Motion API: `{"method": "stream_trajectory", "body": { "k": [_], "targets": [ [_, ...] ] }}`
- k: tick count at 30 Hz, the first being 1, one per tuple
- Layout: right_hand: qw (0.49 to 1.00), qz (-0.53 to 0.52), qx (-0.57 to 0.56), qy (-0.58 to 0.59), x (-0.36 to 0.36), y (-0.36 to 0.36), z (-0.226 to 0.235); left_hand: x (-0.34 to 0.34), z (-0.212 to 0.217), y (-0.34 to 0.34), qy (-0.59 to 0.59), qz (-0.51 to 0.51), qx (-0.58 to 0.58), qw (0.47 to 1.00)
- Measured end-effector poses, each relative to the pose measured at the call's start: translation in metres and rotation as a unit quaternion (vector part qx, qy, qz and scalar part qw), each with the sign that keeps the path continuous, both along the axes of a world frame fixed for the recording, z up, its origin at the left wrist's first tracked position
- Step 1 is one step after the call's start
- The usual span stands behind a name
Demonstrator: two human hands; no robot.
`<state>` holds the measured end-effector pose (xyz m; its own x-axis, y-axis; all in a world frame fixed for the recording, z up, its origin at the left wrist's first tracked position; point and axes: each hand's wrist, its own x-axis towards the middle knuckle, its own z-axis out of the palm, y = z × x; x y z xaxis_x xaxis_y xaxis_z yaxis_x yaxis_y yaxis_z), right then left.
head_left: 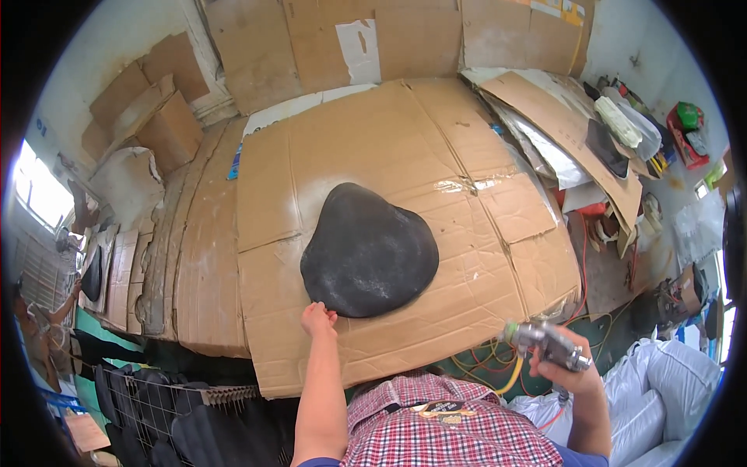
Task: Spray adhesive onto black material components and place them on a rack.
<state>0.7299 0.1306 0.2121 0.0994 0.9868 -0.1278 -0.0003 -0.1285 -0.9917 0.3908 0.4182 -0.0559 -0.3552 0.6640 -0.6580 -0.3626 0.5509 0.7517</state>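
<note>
A black, rounded triangular pad shaped like a seat cover (369, 253) lies on the cardboard-covered table (257, 327) in front of me. Pale dusty smears mark its surface. My left hand (318, 319) pinches the pad's near left edge, fingers closed. Off the table's near right corner, my right hand (572, 372) is wrapped around a metal spray gun (545, 346). The gun's nozzle end points left, and a yellow hose (511, 376) hangs beneath it.
Cardboard sheets (327, 39) stand behind the table. A leaning cardboard panel (560, 132) and clutter fill the right side. White sacks (646, 397) sit at lower right. A wire rack (148, 405) with black pads stands at lower left. Another person (43, 335) is at far left.
</note>
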Motion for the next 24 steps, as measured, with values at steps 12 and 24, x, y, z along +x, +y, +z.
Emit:
{"method": "stream_trajectory", "body": {
  "k": [12,24],
  "targets": [
    [0.998,0.006,0.008,-0.064,0.012,-0.008,0.0,0.012,-0.006,0.002,-0.138,0.047,0.058,0.988],
    [0.996,-0.073,0.042,0.041,-0.003,0.068,-0.021,0.025,0.023,0.014,-0.135,-0.035,0.079,0.987]
  ]
}}
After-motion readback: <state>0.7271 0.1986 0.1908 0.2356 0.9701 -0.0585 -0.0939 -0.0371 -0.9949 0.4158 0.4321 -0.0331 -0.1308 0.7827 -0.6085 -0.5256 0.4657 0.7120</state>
